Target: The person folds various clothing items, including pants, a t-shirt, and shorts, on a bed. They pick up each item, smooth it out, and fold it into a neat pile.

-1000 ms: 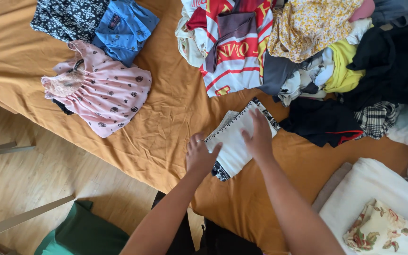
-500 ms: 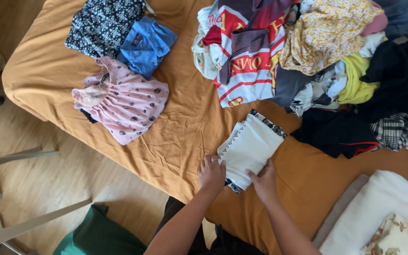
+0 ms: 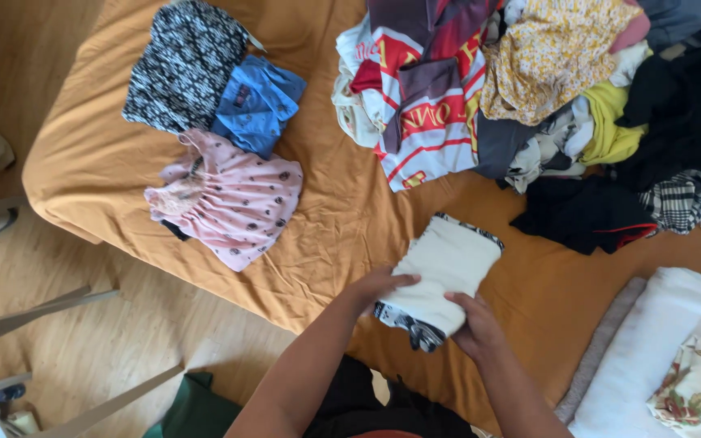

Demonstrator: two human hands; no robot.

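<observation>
On the orange-sheeted bed (image 3: 350, 211), lower centre of frame, the left hand (image 3: 379, 288) and right hand (image 3: 474, 324) clasp a folded cream garment with patterned trim (image 3: 440, 280), seemingly mid-fold, wanting one last tuck.

Both hands, left hand (image 3: 379, 288) and right hand (image 3: 474, 324), grip a folded white garment (image 3: 440, 276) on the orange bed (image 3: 342, 219), near a clothes pile (image 3: 545, 89).

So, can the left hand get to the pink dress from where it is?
Probably yes: bare orange sheet lies between the left hand and the pink dress, but the hand rests on the white garment.
</observation>
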